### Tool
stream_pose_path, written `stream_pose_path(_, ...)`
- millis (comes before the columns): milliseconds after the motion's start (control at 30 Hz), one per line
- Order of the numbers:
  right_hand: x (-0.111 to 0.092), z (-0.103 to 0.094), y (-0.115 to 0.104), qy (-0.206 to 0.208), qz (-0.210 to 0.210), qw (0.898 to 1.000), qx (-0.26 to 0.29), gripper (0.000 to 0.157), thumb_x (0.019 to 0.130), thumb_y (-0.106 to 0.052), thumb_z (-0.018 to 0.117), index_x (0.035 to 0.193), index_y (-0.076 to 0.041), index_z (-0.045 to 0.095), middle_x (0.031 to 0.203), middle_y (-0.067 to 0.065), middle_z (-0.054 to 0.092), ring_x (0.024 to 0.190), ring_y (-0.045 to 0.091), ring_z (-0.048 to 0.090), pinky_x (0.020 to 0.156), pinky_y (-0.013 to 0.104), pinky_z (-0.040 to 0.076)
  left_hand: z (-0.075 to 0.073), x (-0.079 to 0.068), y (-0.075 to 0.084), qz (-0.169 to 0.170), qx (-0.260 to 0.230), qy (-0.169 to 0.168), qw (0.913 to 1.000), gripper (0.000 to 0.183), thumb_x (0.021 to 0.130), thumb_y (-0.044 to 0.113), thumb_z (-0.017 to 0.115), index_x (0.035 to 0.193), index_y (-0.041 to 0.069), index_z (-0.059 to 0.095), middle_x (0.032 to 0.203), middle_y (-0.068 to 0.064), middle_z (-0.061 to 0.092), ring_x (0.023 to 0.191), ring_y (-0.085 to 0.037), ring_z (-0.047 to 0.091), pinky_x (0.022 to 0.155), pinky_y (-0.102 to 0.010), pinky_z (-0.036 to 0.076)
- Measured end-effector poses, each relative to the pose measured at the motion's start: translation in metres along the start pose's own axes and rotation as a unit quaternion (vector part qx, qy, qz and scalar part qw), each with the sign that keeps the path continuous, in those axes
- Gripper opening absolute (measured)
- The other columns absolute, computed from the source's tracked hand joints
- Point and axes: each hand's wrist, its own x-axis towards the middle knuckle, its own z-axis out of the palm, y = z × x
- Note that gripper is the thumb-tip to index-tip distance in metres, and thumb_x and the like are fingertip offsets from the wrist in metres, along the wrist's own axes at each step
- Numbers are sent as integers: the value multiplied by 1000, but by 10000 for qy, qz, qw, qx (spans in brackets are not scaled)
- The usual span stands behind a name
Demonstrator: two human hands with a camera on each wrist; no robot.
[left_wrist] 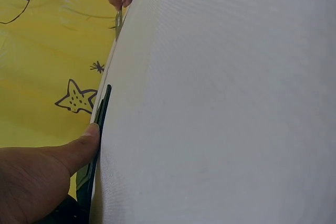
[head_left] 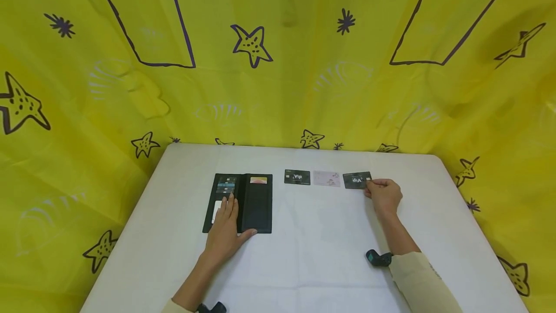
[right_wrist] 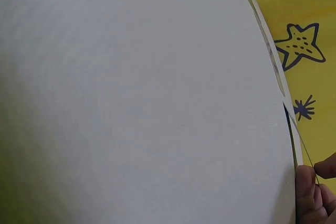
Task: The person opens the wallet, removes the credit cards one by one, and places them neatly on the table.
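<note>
A black bifold wallet (head_left: 257, 211) lies spread open on the white table, with several cards in its left-side slots and one card (head_left: 258, 180) showing at the top of its right side. My left hand (head_left: 224, 233) rests on the wallet's left half, fingers extended, thumb at its lower edge. To the right, a black "Vip" card (head_left: 297, 177) and a pale pink patterned card (head_left: 326, 178) lie in a row. At that row's right end, my right hand (head_left: 385, 196) pinches the right edge of another black card (head_left: 357, 180), its print upside down. In the right wrist view, that card is tilted up at the fingers.
The white table (head_left: 304, 255) has rounded far corners. Behind and around it hangs a yellow curtain (head_left: 286, 86) with starfish drawings. A small black device (head_left: 379, 258) is worn at the right wrist, and another (head_left: 213, 308) at the left.
</note>
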Motion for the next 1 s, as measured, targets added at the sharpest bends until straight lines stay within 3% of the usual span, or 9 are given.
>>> stream_pose_path(367,5,0,3,-3,-128,9994,-313,23,98,-4,69,114,10,62,88,15,70,57,1,66,59,19,59,-1,0,1,-4,6,18,10000,105,87,50,84,158,-11,35,170,-24,23,157,-43,17,121,-58,27)
stream_pose_path(767,0,-1,2,20,-64,9995,-319,24,96,-5,73,112,10,63,86,15,69,56,2,66,56,18,58,-2,-3,2,2,-36,50,10000,105,86,48,85,157,-11,35,170,-25,23,157,-44,17,122,-58,26)
stream_pose_path(1000,-2,-2,-1,44,-234,9991,-339,27,97,-10,73,113,10,64,86,13,68,57,3,65,55,18,56,-1,-2,2,58,31,99,9999,105,86,49,85,157,-11,36,170,-25,24,157,-44,19,121,-59,27)
